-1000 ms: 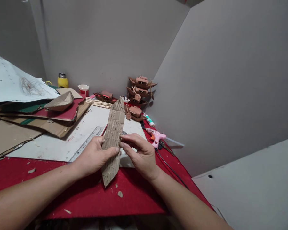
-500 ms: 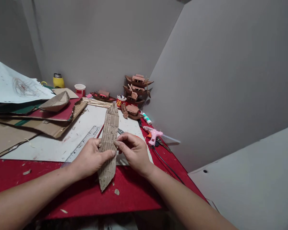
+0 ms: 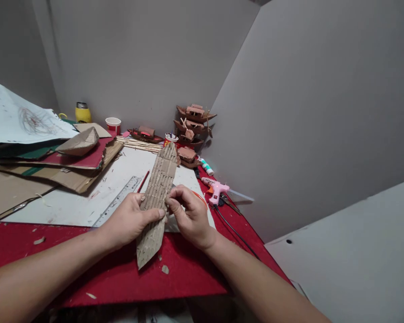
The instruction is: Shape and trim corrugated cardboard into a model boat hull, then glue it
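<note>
A long strip of corrugated cardboard (image 3: 160, 179), pointed at its near end and with its ridges bared, is held up over the front of the table. My left hand (image 3: 131, 220) is closed around its lower half, thumb lying across the ridged face. At the strip's right edge, my right hand (image 3: 188, 215) is pinched, thumb against index finger. Those fingertips touch the edge; whether they grip the strip itself or a torn shred is too small to make out. Beneath the hands lie a clear ruler (image 3: 117, 202) and a red pencil (image 3: 143, 181).
Cardboard sheets (image 3: 77, 179) are piled at left, with a folded cardboard boat hull (image 3: 79, 142) on top. Brown model boats (image 3: 193, 128) are stacked at the back. A pink glue gun (image 3: 217, 190) with a cable lies right. Scraps dot the red cloth (image 3: 121, 278).
The strip's far end has swung to the right, uncovering more of the red pencil. My right hand has shifted slightly right along with the edge; my left hand keeps its hold.
</note>
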The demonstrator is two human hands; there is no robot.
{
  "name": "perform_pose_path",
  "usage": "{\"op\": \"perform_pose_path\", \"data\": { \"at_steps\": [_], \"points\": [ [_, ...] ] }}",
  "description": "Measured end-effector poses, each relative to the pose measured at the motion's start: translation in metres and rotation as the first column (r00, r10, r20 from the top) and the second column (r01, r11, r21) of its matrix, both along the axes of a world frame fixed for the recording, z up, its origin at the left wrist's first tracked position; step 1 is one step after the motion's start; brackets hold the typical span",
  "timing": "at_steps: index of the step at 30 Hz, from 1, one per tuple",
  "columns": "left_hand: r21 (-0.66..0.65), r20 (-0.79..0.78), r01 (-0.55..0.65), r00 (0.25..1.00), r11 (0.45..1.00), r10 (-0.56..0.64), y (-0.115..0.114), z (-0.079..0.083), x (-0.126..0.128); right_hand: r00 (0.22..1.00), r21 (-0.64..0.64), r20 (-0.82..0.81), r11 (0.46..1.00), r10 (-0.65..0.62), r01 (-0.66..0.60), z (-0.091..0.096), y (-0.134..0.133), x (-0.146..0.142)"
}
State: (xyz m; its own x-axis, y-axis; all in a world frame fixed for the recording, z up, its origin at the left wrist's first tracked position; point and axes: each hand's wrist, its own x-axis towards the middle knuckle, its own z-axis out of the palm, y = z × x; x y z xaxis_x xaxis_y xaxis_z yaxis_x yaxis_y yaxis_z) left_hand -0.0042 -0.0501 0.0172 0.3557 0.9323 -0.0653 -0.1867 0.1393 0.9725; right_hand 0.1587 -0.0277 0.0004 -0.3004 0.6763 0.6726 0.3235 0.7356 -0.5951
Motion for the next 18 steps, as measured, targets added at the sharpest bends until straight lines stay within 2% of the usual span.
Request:
{"op": "perform_pose_path", "data": {
  "at_steps": [9, 13, 18],
  "points": [
    [-0.047, -0.009, -0.047, 0.999, 0.998, 0.047, 0.000, 0.005, 0.001, 1.000, 0.084, 0.020, 0.996, 0.013, -0.015, 0.000, -0.002, 0.000],
    [-0.011, -0.005, -0.100, 0.995, 0.995, 0.100, 0.005, 0.002, -0.004, 0.997, 0.160, 0.048, 0.985, 0.060, -0.066, 0.002, -0.006, -0.001],
    [0.033, -0.045, -0.110, 0.993, 0.993, 0.112, 0.009, 0.002, -0.009, 0.993, 0.193, -0.037, 0.975, 0.116, -0.107, 0.003, -0.007, 0.001]
  ]
}}
